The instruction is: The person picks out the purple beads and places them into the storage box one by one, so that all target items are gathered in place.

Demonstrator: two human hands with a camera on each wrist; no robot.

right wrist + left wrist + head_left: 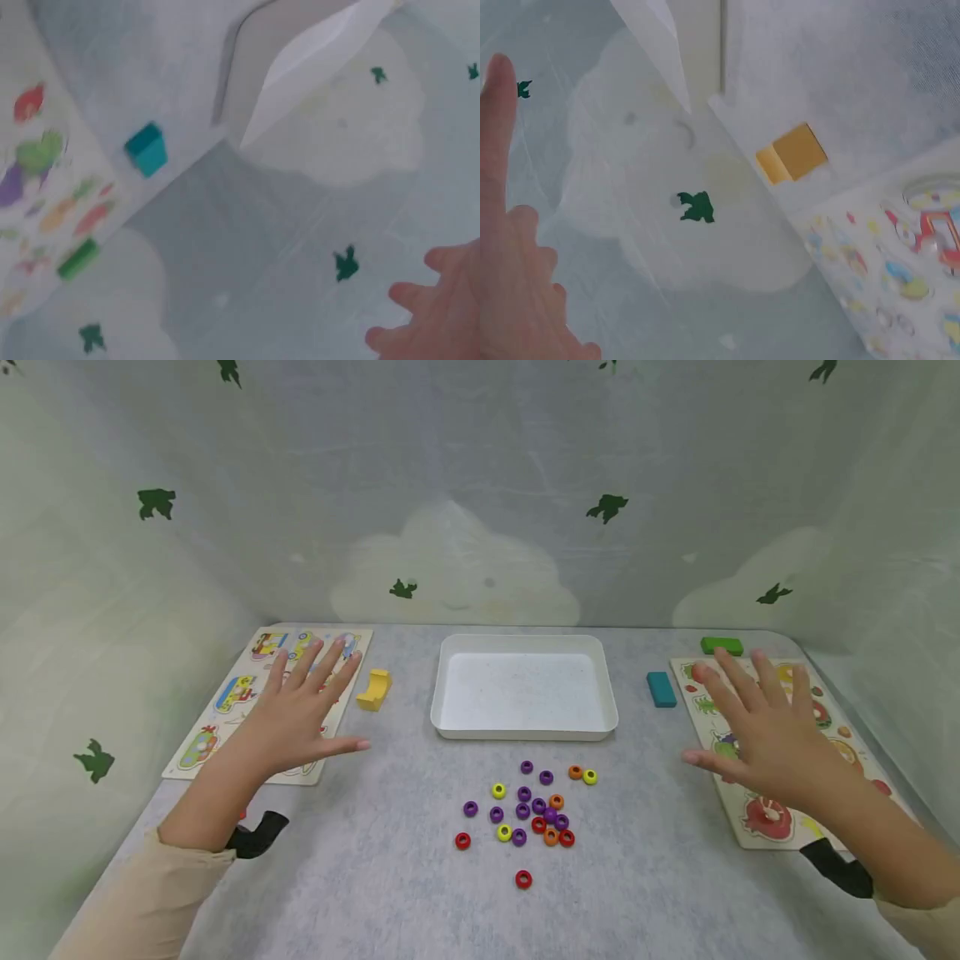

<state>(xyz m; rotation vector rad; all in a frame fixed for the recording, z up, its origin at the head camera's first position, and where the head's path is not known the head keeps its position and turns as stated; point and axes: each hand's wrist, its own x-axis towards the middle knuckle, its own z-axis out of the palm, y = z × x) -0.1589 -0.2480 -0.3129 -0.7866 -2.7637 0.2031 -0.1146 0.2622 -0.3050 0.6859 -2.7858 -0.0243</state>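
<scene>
Your left hand [296, 710] is spread, fingers straight and thumb out to the side, raised over the vehicle board [228, 718]; your right hand [772, 739] is spread the same way over the fruit board [843, 735]; the yellow block [378, 689] lies just to the right of your left fingers, the teal block [662, 690] just to the left of your right ones, and the green block [722, 646] past your right fingertips at the fruit board's far edge. Only the head view gives you the loose beads [551, 816], purple, red, orange and yellow, scattered between your hands and nearer your body, and the whole white tray [525, 734], set between the hands beyond those beads; it also shows the yellow block's curved notch, while the left wrist view shows you a flat face of that block; the right wrist view shows two faces of the teal block, with part of your right hand at the picture's edge. The surface [375, 877] below your hands is mottled pale grey; beyond and to both sides of them stands a pale wall [480, 443], marked with dark green shapes [607, 507] and whitish cloud shapes [453, 568].
</scene>
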